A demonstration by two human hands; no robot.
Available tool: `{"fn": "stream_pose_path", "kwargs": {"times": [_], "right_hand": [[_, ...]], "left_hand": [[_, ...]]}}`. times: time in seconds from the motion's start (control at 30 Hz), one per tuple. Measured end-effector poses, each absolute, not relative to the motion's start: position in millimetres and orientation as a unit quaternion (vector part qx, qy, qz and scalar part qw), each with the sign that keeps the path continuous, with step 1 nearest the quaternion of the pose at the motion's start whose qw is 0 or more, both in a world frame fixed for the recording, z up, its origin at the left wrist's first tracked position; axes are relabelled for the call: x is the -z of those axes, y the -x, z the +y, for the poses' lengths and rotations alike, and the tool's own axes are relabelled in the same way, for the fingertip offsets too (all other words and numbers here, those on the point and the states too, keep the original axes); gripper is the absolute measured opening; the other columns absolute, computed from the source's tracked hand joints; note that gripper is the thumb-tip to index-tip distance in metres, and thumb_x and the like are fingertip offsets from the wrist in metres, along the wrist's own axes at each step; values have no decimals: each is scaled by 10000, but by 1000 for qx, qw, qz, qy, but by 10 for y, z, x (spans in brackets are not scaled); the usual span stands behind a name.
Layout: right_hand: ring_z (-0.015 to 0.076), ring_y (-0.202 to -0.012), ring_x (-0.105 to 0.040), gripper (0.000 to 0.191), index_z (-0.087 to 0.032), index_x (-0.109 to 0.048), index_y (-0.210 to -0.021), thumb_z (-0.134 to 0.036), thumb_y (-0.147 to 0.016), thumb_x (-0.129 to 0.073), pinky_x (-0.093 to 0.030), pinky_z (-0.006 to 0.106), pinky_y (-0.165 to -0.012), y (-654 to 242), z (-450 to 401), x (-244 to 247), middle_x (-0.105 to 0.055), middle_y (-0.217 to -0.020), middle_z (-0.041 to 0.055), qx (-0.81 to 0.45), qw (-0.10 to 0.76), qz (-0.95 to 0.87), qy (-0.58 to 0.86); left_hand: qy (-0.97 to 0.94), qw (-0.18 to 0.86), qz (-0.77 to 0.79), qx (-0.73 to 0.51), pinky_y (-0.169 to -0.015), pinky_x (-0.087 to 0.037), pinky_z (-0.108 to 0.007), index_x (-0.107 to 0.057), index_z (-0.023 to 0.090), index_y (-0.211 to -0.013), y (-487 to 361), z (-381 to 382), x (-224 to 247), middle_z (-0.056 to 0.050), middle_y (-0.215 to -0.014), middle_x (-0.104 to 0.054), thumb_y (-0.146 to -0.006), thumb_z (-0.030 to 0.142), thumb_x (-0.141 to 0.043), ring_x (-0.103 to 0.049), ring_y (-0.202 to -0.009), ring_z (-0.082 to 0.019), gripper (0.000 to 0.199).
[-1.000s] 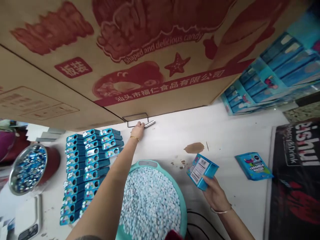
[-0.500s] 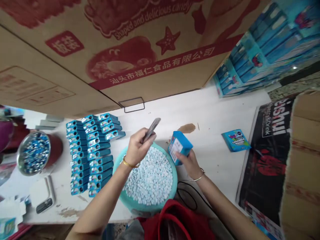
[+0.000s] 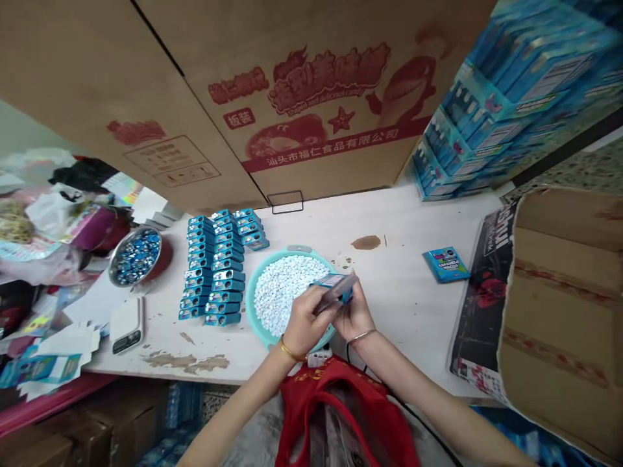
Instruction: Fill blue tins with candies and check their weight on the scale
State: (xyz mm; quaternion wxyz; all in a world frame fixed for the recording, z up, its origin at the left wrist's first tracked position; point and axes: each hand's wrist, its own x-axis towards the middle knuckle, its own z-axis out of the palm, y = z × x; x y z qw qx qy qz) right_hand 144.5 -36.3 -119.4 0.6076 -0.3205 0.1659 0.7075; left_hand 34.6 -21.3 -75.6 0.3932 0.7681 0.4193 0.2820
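Observation:
My left hand (image 3: 307, 319) is closed on a flat grey blade-like tool (image 3: 337, 293), whose exact kind I cannot make out. In my right hand (image 3: 359, 314) is a small blue box (image 3: 331, 280), partly hidden behind the tool and the fingers. The tool lies across the box, and both hands are close together. Below them, a turquoise basin (image 3: 250, 299) holds many small pale blue-white candies (image 3: 280, 292). Left of the basin, several similar blue boxes (image 3: 228, 274) stand in rows.
A steel bowl (image 3: 115, 269) of shiny blue wrapped pieces and a white scale (image 3: 127, 321) are at the left. A blue packet (image 3: 446, 264) lies at the right by an open carton (image 3: 559, 311). Large cartons (image 3: 321, 181) line the back, with stacked blue display boxes (image 3: 487, 130) beside them.
My left hand has lowered the grey tool and brought it right to the blue box. My right hand has tilted the box and drawn it nearer. The view has shifted to show more surroundings.

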Motion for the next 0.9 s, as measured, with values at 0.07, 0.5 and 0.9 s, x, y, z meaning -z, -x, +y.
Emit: {"fn": "stream_pose_path", "kwargs": {"times": [0.07, 0.5, 0.9], "right_hand": [[155, -623, -647, 358, -207, -606, -730, -559, -784, -568, -571, 282, -641, -1402, -457, 1155, -681, -688, -2, -716, 602, 157, 318], [230, -1181, -516, 589, -290, -558, -1147, -476, -624, -757, -459, 408, -965, -1441, -883, 1408, -568, -1268, 28, -681, 497, -176, 508], [192, -1003, -605, 368, -252, -556, -1074, -499, -803, -580, -472, 380, -922, -1744, -698, 1879, -656, -1097, 20, -616, 512, -238, 549]], "left_hand": [[-810, 351, 384, -271, -758, -466, -315, -569, 221, -1054, -298, -269, 756, -64, -913, -571, -845, 298, -575, -556, -872, -180, 223], [-816, 375, 405, -173, -694, -415, -274, -569, 188, -1029, 349, -275, 809, -39, -839, -536, -807, 374, -627, -502, -784, -158, 295], [-768, 302, 559, 78, -759, -455, -313, -553, 190, -916, 1294, -312, 1375, -65, -912, -600, -839, 195, -496, -591, -864, -206, 97]]}}
